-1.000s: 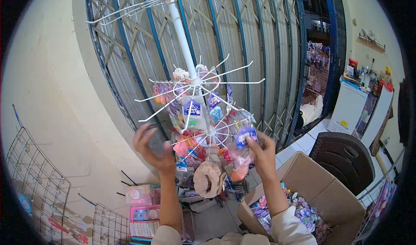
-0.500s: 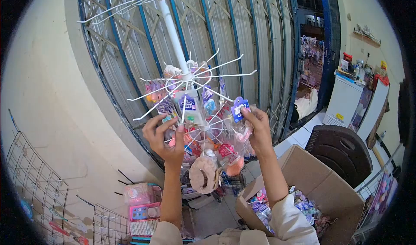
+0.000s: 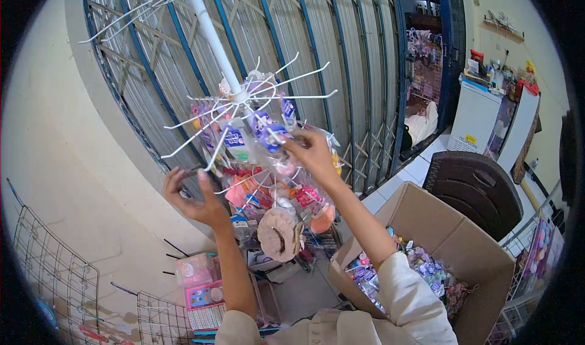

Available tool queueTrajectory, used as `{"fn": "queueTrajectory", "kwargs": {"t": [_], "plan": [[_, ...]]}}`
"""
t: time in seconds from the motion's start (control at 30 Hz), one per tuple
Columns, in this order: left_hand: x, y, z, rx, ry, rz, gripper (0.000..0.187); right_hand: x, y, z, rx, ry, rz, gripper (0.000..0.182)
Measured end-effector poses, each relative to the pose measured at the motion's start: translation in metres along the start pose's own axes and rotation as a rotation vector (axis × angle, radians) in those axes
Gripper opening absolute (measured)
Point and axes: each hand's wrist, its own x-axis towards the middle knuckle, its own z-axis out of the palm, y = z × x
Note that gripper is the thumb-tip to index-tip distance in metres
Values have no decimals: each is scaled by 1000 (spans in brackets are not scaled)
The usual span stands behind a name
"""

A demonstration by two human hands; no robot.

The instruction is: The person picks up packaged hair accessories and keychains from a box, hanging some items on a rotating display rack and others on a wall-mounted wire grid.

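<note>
A white wire display rack (image 3: 240, 96) with long hooks radiating from its pole stands in front of me. My right hand (image 3: 314, 156) pinches a small clear packet with a purple header card (image 3: 272, 139), held against one of the front hooks. Whether the hook passes through the card's hole I cannot make out. My left hand (image 3: 198, 199) is open, thumb and fingers apart, beside the tip of a hook at the front left. Other carded packets (image 3: 234, 139) hang close by. Below them, a beige fluffy scrunchie-like ring (image 3: 279, 235) hangs at the front.
An open cardboard box (image 3: 420, 214) with many small packets inside stands at lower right, a dark brown plastic chair (image 3: 472, 189) behind it. Pink boxes (image 3: 200, 272) are stacked at lower left near wire grids (image 3: 55, 272). A folding metal shutter (image 3: 317, 40) closes off the back.
My right hand has brought the purple-carded packet leftward, from outside the hooks to among them. My left hand has shifted down and left, still open. The view has swung slightly right.
</note>
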Motion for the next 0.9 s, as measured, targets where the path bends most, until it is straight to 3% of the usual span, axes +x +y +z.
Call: {"fn": "queueTrajectory", "kwargs": {"t": [0.13,0.2,0.27,0.33,0.4,0.43,0.47,0.57,0.6,0.63,0.7,0.77,0.9], "plan": [[6,-9,-4,36,22,-103,22,5,13,24,-242,26,-16,35],[8,-11,-4,-40,116,-281,22,-5,15,27,-371,-70,84,36],[6,-25,-5,-17,329,-243,29,-29,21,21,-342,-18,85,33],[-5,-17,-7,27,409,-18,26,-63,28,-1,-349,71,101,31],[-31,16,7,-354,360,96,20,-101,34,-35,-346,1,81,31],[-54,13,4,-368,180,207,21,-121,42,-54,-356,14,121,29],[-72,25,14,-408,150,155,21,-140,50,-77,-397,58,159,29],[-120,96,35,-591,-1113,125,16,-200,67,-160,-728,-76,302,24],[-143,124,55,-790,-1201,-164,16,-221,71,-193,-799,-101,333,23],[-161,138,76,-820,-1501,-114,20,-240,66,-224,-920,-133,396,18],[-216,155,97,-851,-1848,-188,25,-288,74,-285,-938,-90,604,16],[-289,156,117,-631,-2278,113,28,-331,71,-328,-1003,34,805,17],[-459,152,123,-470,-2354,377,34,-397,81,-366,-1180,22,969,22]]}}
